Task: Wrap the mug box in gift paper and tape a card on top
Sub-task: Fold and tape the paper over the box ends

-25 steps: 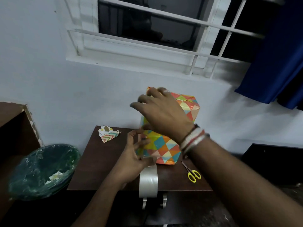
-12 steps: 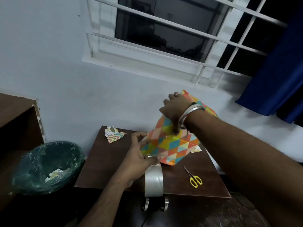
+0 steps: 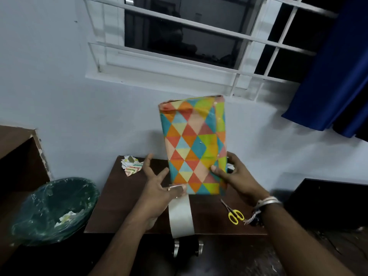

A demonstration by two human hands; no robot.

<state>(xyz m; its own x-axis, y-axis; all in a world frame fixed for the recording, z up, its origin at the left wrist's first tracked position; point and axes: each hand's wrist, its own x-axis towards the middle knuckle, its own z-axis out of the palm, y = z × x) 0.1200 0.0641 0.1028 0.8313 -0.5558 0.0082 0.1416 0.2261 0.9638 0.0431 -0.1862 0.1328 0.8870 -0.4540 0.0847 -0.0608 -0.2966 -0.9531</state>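
Box (image 3: pixel 194 148), right hand (image 3: pixel 237 178); tape (image 3: pixel 181 216), left hand (image 3: pixel 157 193)

Scissors (image 3: pixel 234 213) R of box (image 3: pixel 195 148), scraps (image 3: pixel 131 166) L, tape (image 3: pixel 181 216) in front.

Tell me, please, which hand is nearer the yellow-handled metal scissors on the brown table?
Right. The right hand grips the triangle-patterned wrapped box just beyond the scissors; the left hand, pinching clear tape, is farther, past the grey tape roll.
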